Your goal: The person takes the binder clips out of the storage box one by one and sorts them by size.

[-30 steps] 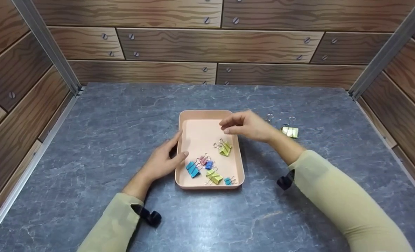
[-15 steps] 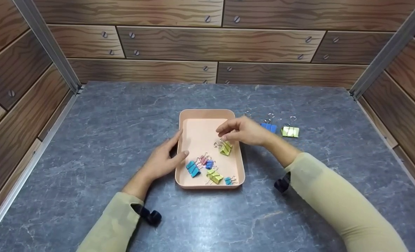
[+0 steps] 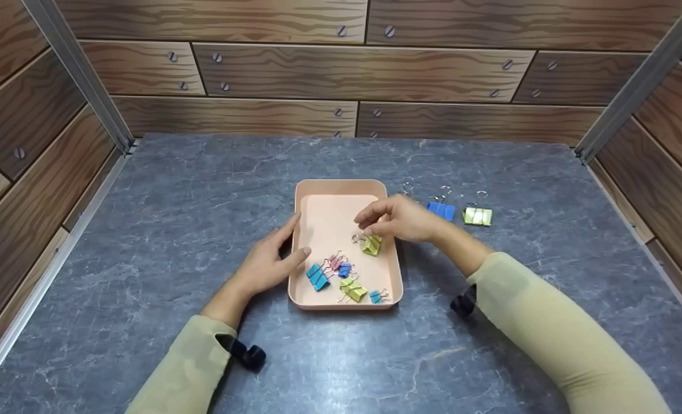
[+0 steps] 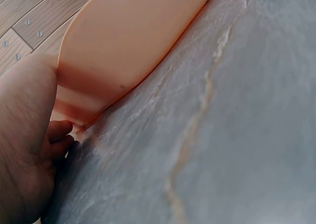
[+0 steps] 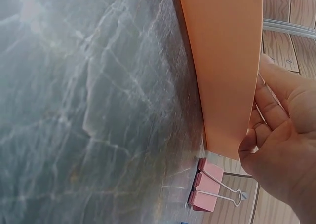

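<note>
A peach tray (image 3: 341, 306) holds several binder clips. My left hand (image 3: 267, 263) rests along its left side, thumb over the rim and fingers outside; in the left wrist view, the hand (image 4: 29, 130) is beside the tray wall (image 4: 128, 31). My right hand (image 3: 401, 218) reaches over the right rim, its thumb at the wire handles of a yellow-green binder clip (image 3: 371, 245), fingertips apart from the thumb. In the right wrist view the tray wall (image 5: 224, 71) hides those fingertips. Lower in the tray lie a teal clip (image 3: 318, 277), a pink clip (image 3: 334, 263) and another yellow-green clip (image 3: 352, 289).
Right of the tray, a blue binder clip (image 3: 441, 211) and a yellow-green clip (image 3: 478, 216) stand on the grey marbled table (image 3: 203, 172). A pink binder clip (image 5: 206, 187) beside them shows in the right wrist view. Wood-patterned panels (image 3: 364, 72) enclose the table.
My right hand has moved slightly left and down to the upper yellow-green clip, uncovering the blue clip on the table. The left hand stays in place.
</note>
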Demonstrator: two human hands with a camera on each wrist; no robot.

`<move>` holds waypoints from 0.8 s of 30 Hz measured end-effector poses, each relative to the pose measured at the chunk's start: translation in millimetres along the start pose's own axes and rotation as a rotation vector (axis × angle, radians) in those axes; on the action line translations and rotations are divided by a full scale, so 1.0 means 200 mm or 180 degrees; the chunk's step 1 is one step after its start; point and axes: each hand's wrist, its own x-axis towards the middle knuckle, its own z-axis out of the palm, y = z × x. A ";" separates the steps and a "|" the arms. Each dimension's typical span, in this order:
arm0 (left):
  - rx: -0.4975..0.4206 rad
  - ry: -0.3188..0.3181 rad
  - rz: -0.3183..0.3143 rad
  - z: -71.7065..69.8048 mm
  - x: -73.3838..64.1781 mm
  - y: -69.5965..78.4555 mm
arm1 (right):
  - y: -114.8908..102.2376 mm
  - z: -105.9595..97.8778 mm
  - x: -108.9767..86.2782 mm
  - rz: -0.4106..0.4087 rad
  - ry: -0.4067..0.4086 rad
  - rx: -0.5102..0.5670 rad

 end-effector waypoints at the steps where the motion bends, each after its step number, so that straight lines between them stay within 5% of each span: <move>1: 0.0002 0.0001 -0.0001 0.00 0.00 0.00 | 0.00 0.00 0.00 0.0005 0.0000 -0.0042; 12: 0.0026 -0.0010 0.0011 0.00 0.01 0.00 | 0.00 0.02 0.00 -0.0036 0.0009 -0.0425; 24: 0.0026 -0.0003 -0.0001 0.00 0.00 0.00 | 0.00 0.03 -0.01 0.0007 0.0007 -0.0379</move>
